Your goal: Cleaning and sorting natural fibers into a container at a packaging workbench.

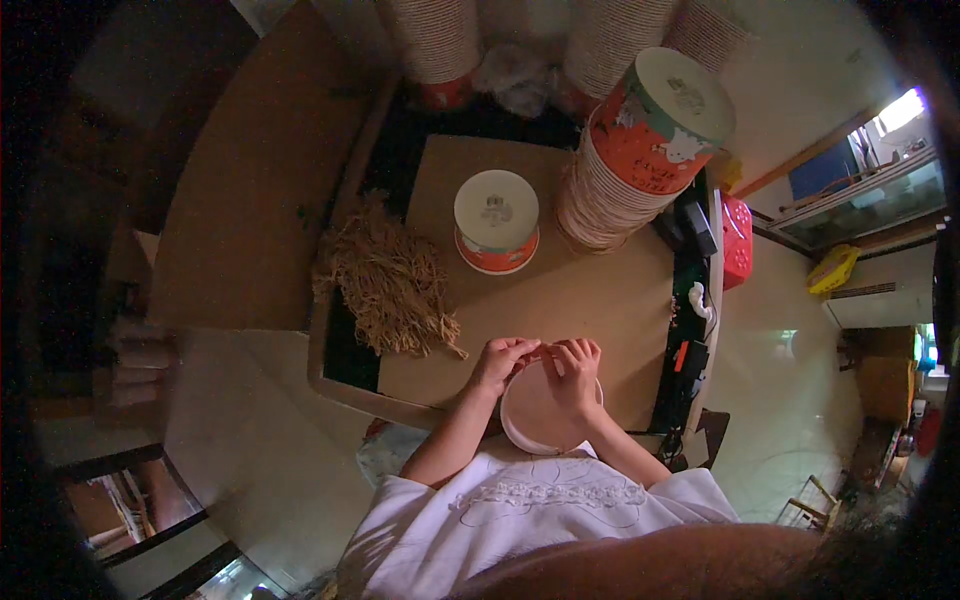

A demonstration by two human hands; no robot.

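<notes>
Hands, left (497, 362) and right (575, 368), pinch pale round lid (535, 412) near upturned orange cup (496, 221).

Two hands (497, 362) (575, 372) — one pink bowl (535, 420); one upturned cup (497, 222); one straw pile (390, 280).

The right hand (577, 372) lies across the pale round lid (540, 420), so much of its top face is covered, and its near rim runs under the white sleeve (520, 500). What the fingertips of the left hand (497, 362) pinch at the lid's far edge is too small to make out. The stacks of ribbed paper cups (612, 50) at the far side of the bench (560, 300) are cut off by the picture's upper edge. The leaning cup stack (610, 200) hides the bench's far right corner. The small dark things (690, 225) along the right edge are too dim to tell. The room's left side sinks into blur and shadow.
</notes>
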